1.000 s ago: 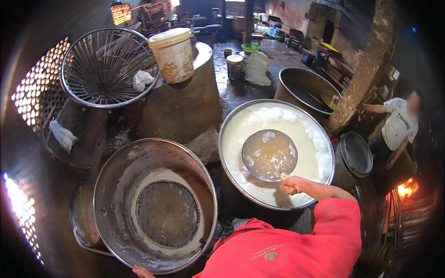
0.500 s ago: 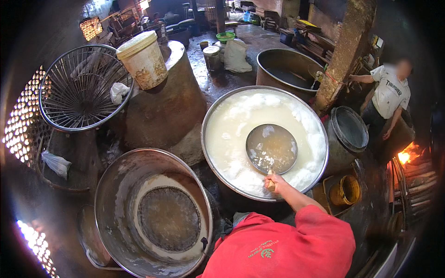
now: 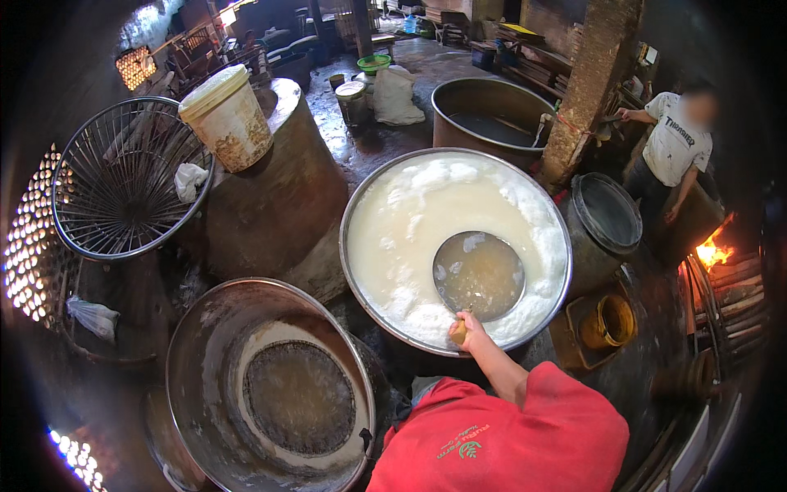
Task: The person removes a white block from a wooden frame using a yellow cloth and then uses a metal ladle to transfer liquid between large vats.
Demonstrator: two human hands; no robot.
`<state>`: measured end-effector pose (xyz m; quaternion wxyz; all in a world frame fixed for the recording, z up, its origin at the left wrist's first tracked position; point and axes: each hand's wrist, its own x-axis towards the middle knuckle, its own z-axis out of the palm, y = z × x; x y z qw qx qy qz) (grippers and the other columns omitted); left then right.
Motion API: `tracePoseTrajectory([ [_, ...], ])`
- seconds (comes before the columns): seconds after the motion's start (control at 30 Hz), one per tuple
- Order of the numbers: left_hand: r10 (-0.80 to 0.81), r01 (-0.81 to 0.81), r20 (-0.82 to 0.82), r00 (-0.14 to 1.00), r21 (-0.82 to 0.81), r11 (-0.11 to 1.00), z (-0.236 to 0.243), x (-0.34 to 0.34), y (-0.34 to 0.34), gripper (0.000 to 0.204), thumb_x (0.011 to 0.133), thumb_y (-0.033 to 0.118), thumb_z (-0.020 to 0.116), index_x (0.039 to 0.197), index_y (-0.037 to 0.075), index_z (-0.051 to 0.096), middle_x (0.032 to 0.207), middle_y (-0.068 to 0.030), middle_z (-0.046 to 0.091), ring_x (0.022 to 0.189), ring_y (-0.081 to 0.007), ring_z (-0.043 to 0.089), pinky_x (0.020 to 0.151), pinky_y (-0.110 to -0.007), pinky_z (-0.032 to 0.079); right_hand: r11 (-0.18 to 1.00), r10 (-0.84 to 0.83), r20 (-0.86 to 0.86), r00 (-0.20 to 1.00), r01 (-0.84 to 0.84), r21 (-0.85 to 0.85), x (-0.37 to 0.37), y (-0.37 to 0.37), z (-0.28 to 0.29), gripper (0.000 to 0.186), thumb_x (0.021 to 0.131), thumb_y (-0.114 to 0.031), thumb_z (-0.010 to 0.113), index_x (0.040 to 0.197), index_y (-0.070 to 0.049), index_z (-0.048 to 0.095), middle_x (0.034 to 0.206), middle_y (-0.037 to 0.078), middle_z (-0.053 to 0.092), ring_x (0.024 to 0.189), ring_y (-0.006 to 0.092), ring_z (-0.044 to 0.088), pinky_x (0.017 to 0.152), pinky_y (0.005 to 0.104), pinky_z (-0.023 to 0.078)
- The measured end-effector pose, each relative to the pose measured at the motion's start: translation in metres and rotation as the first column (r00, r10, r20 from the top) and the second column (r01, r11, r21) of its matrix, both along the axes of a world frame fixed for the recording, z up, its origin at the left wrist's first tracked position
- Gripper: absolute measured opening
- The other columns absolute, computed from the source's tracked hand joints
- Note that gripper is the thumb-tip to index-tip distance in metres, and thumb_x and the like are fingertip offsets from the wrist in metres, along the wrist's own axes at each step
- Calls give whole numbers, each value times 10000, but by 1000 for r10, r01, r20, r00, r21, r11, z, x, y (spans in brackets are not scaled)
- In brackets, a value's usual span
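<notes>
My right hand (image 3: 470, 333) is closed around the short wooden handle of a wide, round, shallow metal scoop (image 3: 479, 277). The scoop lies in the near right part of a big round metal vat (image 3: 351, 283), its dark rim at the liquid's surface and cloudy liquid inside it. Pale yellowish liquid (image 3: 402, 238) fills the vat, with thick white curds (image 3: 447, 172) heaped along its edge. My hand is above the vat's near rim. Nowhere in the picture does my left hand show.
Left of me stands a deep metal tub (image 3: 193, 353) with a dark round bottom. Behind it are a slatted round basket (image 3: 131, 180) and a dirty white bucket (image 3: 229, 119) on a masonry block. At right are a lidded drum (image 3: 607, 213), yellow bucket (image 3: 608, 321), fire (image 3: 715, 250) and another person (image 3: 676, 152).
The scoop has shifted toward the near right of the vat, and my right hand has come slightly closer to the near rim with it. The whole view has turned a little.
</notes>
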<state>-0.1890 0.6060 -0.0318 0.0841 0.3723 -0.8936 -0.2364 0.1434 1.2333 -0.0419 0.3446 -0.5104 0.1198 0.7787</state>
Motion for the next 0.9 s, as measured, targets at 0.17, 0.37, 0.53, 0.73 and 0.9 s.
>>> tracePoseTrajectory([
  [0.17, -8, 8, 0, 1000, 1, 1000, -4, -3, 5, 456, 878, 400, 423, 1134, 23, 459, 1040, -258, 554, 961, -427, 525, 810, -489, 406, 996, -60, -119, 991, 52, -74, 1, -6, 22, 247, 758, -156, 525, 914, -59, 361, 721, 81, 415, 515, 176, 446, 440, 287, 428],
  [0.37, -13, 13, 1, 1000, 10, 1000, -7, -7, 13, 460, 878, 402, 423, 1139, 24, 458, 1046, -256, 552, 965, -425, 524, 814, -488, 405, 994, -106, -37, 994, 105, -18, 15, 13, 6, 241, 764, -148, 512, 911, -55, 345, 711, 89, 409, 521, 180, 445, 435, 291, 424],
  [0.53, -12, 12, -5, 1000, 14, 1000, -7, -10, 16, 464, 877, 404, 423, 1143, 25, 457, 1050, -255, 551, 969, -423, 523, 817, -486, 404, 992, -96, -19, 995, 94, -87, 27, 48, 2, 253, 768, -132, 516, 902, -64, 313, 712, 97, 395, 461, 179, 420, 394, 289, 413],
  [0.73, -5, 5, -10, 1000, 20, 1000, -7, -12, 18, 468, 877, 406, 423, 1148, 26, 456, 1056, -253, 550, 973, -421, 522, 820, -484, 403, 996, -13, -54, 998, 8, -83, 19, 97, 10, 206, 768, -141, 493, 836, -50, 320, 567, 58, 394, 422, 175, 432, 373, 280, 402],
  [0.9, -16, 16, -8, 1000, 27, 1000, -8, -14, 24, 471, 876, 408, 423, 1152, 27, 455, 1061, -252, 548, 976, -420, 521, 823, -483, 403, 994, 92, -30, 995, -93, -48, 13, 132, 20, 159, 787, -134, 456, 695, -49, 357, 485, 39, 393, 402, 178, 430, 371, 281, 373],
])
